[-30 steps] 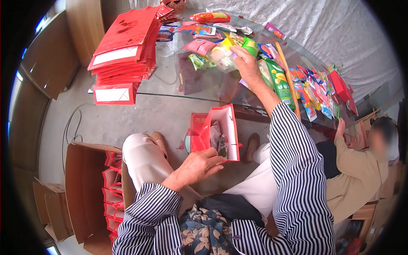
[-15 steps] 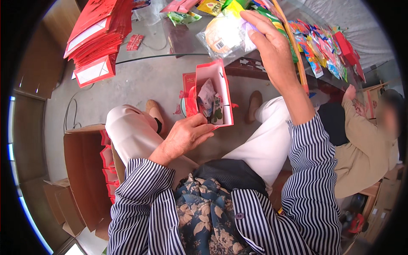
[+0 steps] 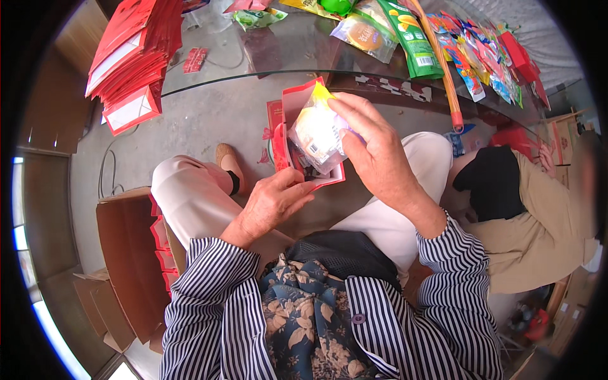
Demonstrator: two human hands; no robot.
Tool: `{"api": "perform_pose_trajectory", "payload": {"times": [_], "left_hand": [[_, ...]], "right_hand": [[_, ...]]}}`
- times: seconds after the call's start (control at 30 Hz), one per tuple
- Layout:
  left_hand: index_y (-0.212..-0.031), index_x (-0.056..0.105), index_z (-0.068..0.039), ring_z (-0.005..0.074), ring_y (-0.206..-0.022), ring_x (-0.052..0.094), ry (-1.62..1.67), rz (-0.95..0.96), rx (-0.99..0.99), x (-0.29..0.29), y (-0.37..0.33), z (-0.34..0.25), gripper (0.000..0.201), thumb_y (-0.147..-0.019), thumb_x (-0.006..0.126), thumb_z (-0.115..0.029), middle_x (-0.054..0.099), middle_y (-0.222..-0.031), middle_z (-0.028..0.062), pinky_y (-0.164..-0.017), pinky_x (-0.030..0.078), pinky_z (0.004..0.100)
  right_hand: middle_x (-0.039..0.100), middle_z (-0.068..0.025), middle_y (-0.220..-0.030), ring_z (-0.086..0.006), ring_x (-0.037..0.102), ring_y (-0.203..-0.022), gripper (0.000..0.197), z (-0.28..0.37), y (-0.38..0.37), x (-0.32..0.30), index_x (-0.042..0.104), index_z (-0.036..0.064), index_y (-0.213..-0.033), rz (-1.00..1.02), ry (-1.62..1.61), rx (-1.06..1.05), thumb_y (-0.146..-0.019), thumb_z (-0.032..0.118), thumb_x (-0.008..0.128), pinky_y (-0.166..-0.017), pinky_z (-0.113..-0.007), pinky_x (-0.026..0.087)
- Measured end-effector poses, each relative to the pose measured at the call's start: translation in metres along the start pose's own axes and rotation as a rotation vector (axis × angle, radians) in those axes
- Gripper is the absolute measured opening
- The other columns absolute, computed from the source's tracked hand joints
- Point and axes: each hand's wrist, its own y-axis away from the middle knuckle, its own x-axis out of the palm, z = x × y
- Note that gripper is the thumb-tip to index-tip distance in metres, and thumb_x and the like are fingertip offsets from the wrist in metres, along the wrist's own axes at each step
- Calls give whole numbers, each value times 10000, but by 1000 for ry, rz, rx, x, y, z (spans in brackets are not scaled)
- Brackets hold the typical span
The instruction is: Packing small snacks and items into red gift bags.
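Between the legs point(image 3: 190, 183): a red paper bag point(image 3: 295, 100), mouth upward and somewhat tilted; what bears its weight is hidden
Left hand point(image 3: 272, 201): fingers bent at the bag's near rim, apparently pinching it, though the thumb's hold cannot be made out; too slack a grip could let the bag swing or tip under a push
Right hand point(image 3: 373, 142): thumb and fingers closed on one side of a clear packet point(image 3: 316, 136); the two hands are near each other, not touching
Clear packet: over the bag's mouth, perhaps partly inside, the view does not settle which; broad against the opening, so a corner could catch the rim and buckle the paper wall
Packet filling: pale, looks brittle, and could crack if squeezed or forced against whatever lies below
Glass table point(image 3: 304, 54): a second clear packet point(image 3: 367, 35) and a green pouch point(image 3: 415, 44) lie near its front edge, where a brushing striped sleeve point(image 3: 453, 272) could drag them off
Orange-brown stick point(image 3: 451, 95): its end juts past the glass, so a forearm knock could roll it down
Red stack point(image 3: 130, 60): uneven layers by the edge, which a jolt could set sliding
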Motion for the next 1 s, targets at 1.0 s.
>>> {"api": "perform_pose_trajectory", "payload": {"times": [1.0], "left_hand": [[-1006, 679, -50, 282, -827, 631, 0, 18, 33, 2, -1, 3, 247, -773, 739, -106, 589, -940, 88, -708, 538, 383]], "right_hand": [[670, -200, -1119, -355, 665, -999, 317, -48, -30, 84, 632, 33, -1122, 1037, 632, 334, -846, 187, 607, -803, -440, 544]]}}
